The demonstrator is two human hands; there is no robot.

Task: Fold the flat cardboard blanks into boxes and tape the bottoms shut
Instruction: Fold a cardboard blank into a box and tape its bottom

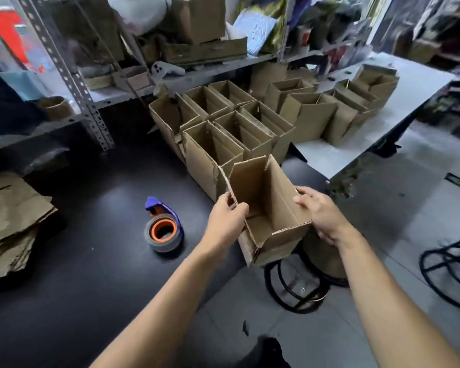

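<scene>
Head view: both hands clamp an open-topped brown cardboard box at the near edge of the black surface, left hand pinching its left wall, right hand gripping the right wall. It looks formed, so the step is likely placing it beside the row of finished brown boxes. Next needs a blank from the flat cardboard stack; the orange-cored tape dispenser lies near.

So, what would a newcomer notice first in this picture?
First, the open cardboard box at the black table's right edge, gripped by the left hand and right hand. Behind it stands a cluster of finished boxes, and a tape dispenser lies to the left.
</scene>
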